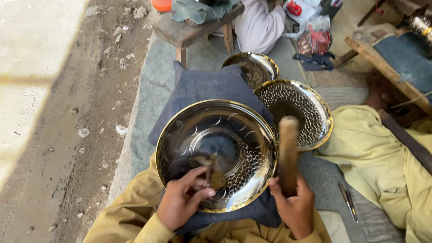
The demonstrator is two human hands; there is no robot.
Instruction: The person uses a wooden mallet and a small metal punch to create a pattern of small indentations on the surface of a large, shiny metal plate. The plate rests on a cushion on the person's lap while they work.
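Note:
A shiny round metal dish (pixel 216 135) with a gold rim rests tilted on a dark blue cushion (pixel 202 83) in front of me. Part of its inner face carries a punched dot pattern and ring marks. My left hand (pixel 182 198) pinches a small dark punch (pixel 209 167) upright against the dish's lower face. My right hand (pixel 294 207) grips a wooden mallet handle (pixel 288 153), raised upright just right of the dish's rim.
A patterned dish (pixel 297 112) and a plain one (pixel 253 67) lie behind. Another person in yellow clothes (pixel 382 162) sits at right beside a wooden bench (pixel 387 58). Thin metal tools (pixel 348 202) lie on the grey mat. A wooden stool (pixel 193 29) stands ahead, dirt ground lies left.

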